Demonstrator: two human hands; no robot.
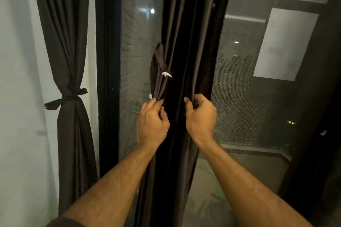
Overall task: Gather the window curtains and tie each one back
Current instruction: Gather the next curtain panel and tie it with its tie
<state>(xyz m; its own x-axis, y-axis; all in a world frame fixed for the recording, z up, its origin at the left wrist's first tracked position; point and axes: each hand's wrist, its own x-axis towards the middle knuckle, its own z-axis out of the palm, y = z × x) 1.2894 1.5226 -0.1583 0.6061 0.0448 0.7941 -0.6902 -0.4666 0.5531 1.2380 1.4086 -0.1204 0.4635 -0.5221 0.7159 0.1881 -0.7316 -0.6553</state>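
Observation:
A dark brown middle curtain (pixel 191 46) hangs bunched in front of the window. My left hand (pixel 152 121) pinches its left folds and my right hand (pixel 200 118) grips its right edge, both at about the same height. A matching tie-back strap (pixel 159 59) with a white frayed end loops off the curtain's left side just above my left hand. At the left, a second dark curtain (pixel 64 42) is gathered and bound at its middle by a knotted tie (pixel 68 96).
A black window frame post (pixel 108 79) stands between the two curtains. Mesh-covered glass (pixel 245 88) shows a dim balcony and reflections at the right. A white wall (pixel 16 97) runs along the left side.

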